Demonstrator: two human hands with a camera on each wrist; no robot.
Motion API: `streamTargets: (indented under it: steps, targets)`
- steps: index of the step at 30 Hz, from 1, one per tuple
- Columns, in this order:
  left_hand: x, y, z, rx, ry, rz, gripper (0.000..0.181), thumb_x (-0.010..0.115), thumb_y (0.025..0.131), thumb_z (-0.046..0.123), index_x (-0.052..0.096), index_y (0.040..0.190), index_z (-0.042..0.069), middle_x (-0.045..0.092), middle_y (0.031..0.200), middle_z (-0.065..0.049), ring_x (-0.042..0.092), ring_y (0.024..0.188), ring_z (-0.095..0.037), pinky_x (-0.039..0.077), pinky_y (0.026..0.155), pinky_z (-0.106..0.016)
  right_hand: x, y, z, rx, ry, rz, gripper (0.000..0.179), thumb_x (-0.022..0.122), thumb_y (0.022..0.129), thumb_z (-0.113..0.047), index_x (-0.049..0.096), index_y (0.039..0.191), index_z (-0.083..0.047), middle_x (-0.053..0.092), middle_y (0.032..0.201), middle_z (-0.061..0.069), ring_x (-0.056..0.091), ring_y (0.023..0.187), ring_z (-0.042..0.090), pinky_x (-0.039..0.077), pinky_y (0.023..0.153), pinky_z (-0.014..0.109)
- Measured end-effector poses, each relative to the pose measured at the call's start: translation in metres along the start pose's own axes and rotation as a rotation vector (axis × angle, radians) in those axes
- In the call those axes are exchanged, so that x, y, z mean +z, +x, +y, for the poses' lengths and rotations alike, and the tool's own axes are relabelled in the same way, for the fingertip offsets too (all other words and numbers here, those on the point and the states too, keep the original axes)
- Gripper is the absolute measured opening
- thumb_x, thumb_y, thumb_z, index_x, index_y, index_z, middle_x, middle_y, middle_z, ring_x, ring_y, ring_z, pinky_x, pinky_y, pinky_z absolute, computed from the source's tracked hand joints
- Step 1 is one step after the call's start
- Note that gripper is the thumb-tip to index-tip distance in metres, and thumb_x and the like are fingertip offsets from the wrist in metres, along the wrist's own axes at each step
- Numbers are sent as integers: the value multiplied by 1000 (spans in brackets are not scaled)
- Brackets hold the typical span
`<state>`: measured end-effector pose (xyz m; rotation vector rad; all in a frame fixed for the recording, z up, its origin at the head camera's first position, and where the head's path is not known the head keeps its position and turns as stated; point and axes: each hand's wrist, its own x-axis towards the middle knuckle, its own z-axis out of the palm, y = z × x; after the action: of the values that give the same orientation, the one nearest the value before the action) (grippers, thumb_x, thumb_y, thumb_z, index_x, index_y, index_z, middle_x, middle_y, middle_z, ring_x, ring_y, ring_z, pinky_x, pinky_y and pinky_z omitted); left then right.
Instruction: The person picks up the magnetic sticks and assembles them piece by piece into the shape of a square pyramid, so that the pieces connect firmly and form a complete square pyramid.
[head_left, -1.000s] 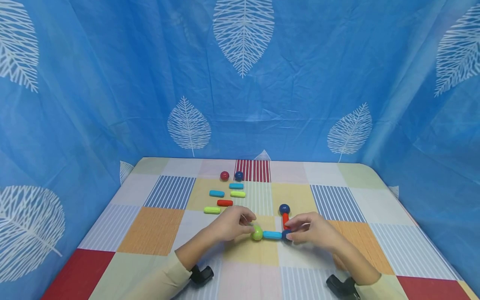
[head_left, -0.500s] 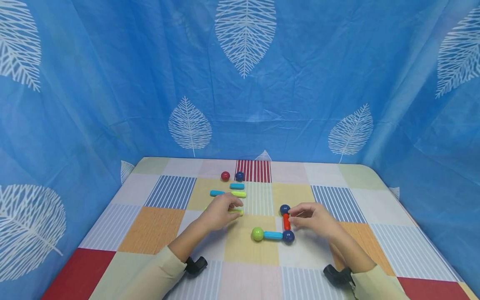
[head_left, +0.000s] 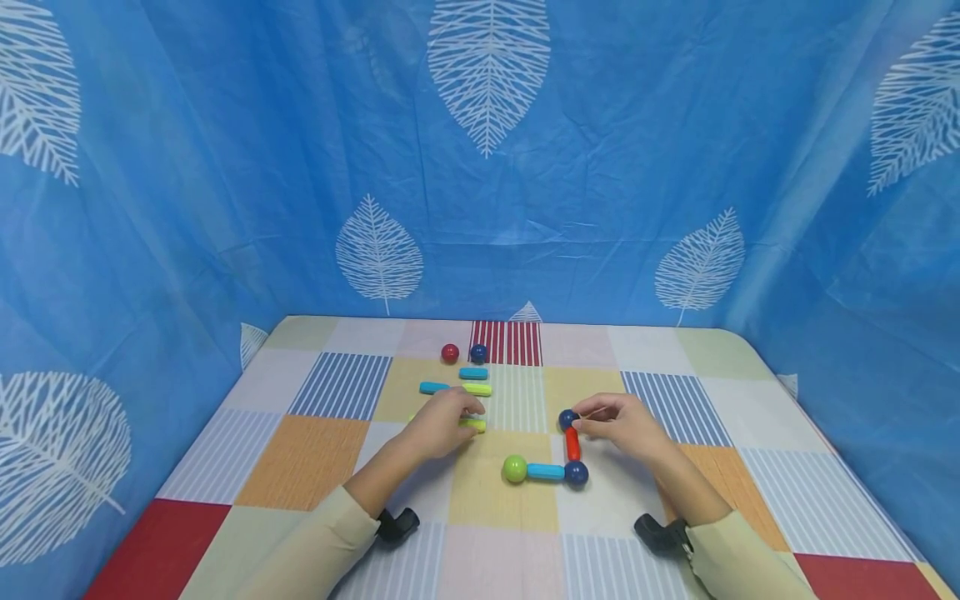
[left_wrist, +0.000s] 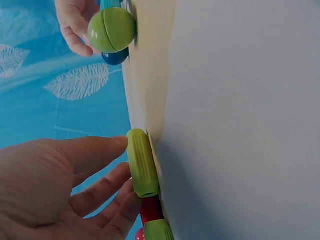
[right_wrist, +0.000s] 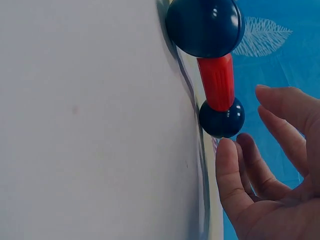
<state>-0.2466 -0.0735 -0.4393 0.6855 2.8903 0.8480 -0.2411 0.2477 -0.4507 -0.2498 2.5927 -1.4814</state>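
Observation:
My left hand bends over a light green stick; in the left wrist view thumb and fingertips meet it, and the hand hides a red stick in the head view. My right hand is just right of a dark blue ball. Its thumb and fingers are spread apart, fingertips close to that ball. The ball tops a red stick, which runs to a second dark blue ball. From there a light blue stick leads left to a green ball.
A red ball and another dark blue ball lie toward the back of the checked tabletop. Before them are two light blue sticks and another green stick. A blue curtain with white leaves stands behind.
My left hand has left the green ball and moved back and left to the green stick. My right hand has gone from the near dark blue ball to the far one.

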Motion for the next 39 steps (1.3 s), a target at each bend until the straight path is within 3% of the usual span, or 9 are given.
streamTargets:
  steps: [18, 26, 32, 39]
  targets:
    - [1, 6, -1, -55, 37, -49, 30, 78, 83, -3, 78, 112, 5, 75, 111, -7, 67, 108, -24, 56, 98, -42, 1, 12, -1, 25, -66, -44, 28, 82, 87, -23, 77, 112, -13, 74, 118, 9, 69, 105, 24, 59, 80, 33]
    - [2, 8, -4, -43, 20, -56, 30, 78, 83, -4, 78, 111, 6, 76, 104, -6, 66, 96, -19, 58, 92, -40, 2, 14, 0, -2, -72, -62, 29, 82, 87, -20, 76, 114, -9, 74, 117, 11, 68, 101, 24, 58, 79, 34]
    - [1, 9, -6, -25, -44, -85, 27, 79, 85, 2, 78, 110, 10, 76, 102, -2, 65, 92, -16, 59, 91, -39, 2, 16, 2, -18, -80, -66, 29, 81, 88, -20, 76, 114, -9, 74, 116, 12, 69, 99, 23, 57, 78, 32]
    - [0, 15, -9, 48, -184, -116, 19, 81, 86, 9, 79, 104, 13, 75, 95, 3, 64, 86, -11, 57, 82, -31, 2, 17, 3, -30, -65, -77, 28, 80, 88, -18, 76, 114, -8, 74, 116, 13, 68, 98, 23, 57, 78, 32]
